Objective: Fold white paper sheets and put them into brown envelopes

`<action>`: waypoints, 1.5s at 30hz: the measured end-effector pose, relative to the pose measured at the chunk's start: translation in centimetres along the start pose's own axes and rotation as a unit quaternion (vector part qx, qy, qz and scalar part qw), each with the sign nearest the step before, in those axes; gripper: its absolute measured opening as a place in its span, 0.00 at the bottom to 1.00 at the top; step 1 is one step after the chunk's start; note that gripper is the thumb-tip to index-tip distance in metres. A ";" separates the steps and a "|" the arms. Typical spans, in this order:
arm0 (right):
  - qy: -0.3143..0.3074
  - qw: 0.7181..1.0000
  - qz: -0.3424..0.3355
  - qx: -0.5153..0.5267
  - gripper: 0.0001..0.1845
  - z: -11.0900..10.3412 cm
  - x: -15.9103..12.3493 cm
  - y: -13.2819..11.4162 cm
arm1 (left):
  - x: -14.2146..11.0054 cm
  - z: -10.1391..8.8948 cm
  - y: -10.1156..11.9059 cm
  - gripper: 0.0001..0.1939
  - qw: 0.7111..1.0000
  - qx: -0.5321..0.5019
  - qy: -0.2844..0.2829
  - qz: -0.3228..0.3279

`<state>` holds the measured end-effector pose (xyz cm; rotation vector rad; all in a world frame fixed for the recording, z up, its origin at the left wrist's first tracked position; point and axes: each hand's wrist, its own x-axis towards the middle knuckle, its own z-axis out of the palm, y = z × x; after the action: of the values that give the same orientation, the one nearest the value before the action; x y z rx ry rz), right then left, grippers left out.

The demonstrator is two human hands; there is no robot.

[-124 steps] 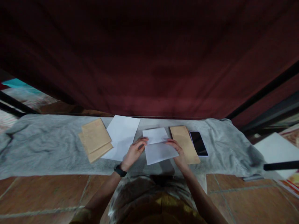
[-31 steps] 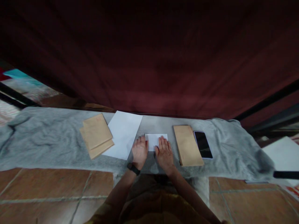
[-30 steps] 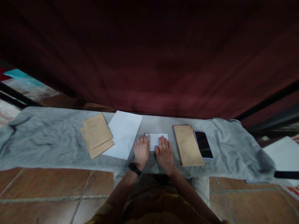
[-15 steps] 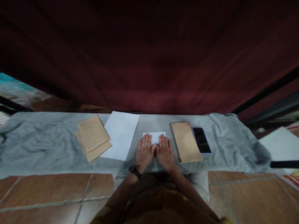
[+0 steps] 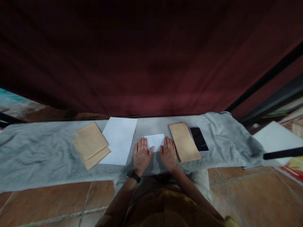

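A small white rectangle of paper (image 5: 155, 141), seemingly folded, lies on the grey cloth (image 5: 151, 121) in front of me. My left hand (image 5: 142, 156) rests flat at its left edge, fingers stretched forward and thumb on the paper. On the opposite edge lies my right hand (image 5: 169, 155), also flat with straight fingers. A stack of brown envelopes (image 5: 184, 142) stands close to the right hand. To the left hand's other side is a larger white sheet (image 5: 119, 138), partly under two brown envelopes (image 5: 91, 142).
A dark-screened phone (image 5: 199, 138) lies right of the envelope stack. Behind the cloth-covered surface hangs a dark red curtain (image 5: 151, 78). White papers (image 5: 279, 138) and a black bar (image 5: 282, 153) are at the far right. Tiled floor (image 5: 59, 201) shows in front.
My hands have slid apart from the middle of the small paper to its two side edges, uncovering its centre. The view has tilted slightly.
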<state>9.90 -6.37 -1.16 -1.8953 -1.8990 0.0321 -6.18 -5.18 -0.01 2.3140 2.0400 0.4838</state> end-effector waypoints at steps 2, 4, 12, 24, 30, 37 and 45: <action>-0.001 1.000 0.022 0.007 0.27 -0.4 0.5 -0.1 | 0.0 0.1 0.0 0.33 1.000 0.003 0.003 0.003; 0.003 0.998 0.048 0.028 0.24 -0.8 1.2 -0.1 | 0.0 0.1 0.0 0.33 1.000 0.005 0.004 0.007; 0.003 0.960 0.141 0.244 0.14 -1.0 4.2 0.2 | -0.1 0.0 -0.2 0.34 1.000 0.010 0.004 0.016; -0.047 0.861 0.074 0.500 0.19 -5.6 3.6 -1.6 | -1.0 -3.4 4.0 0.30 0.979 -0.200 0.021 -0.013; -0.032 0.802 0.181 0.568 0.31 -7.3 3.2 -2.3 | 1.6 -4.6 4.9 0.21 0.599 -0.742 0.084 -0.289; -0.119 0.736 0.266 0.611 0.29 -3.3 1.3 -0.5 | -0.6 -2.8 4.6 0.17 0.459 -0.807 -0.002 -0.370; -0.070 0.903 0.161 0.393 0.26 -1.2 1.4 1.5 | -3.9 -3.5 3.4 0.21 0.778 -0.575 -0.172 -0.187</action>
<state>11.76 -5.32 -0.13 -1.6038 -1.3064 0.9151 -4.15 -10.16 3.20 1.1124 1.3024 0.8605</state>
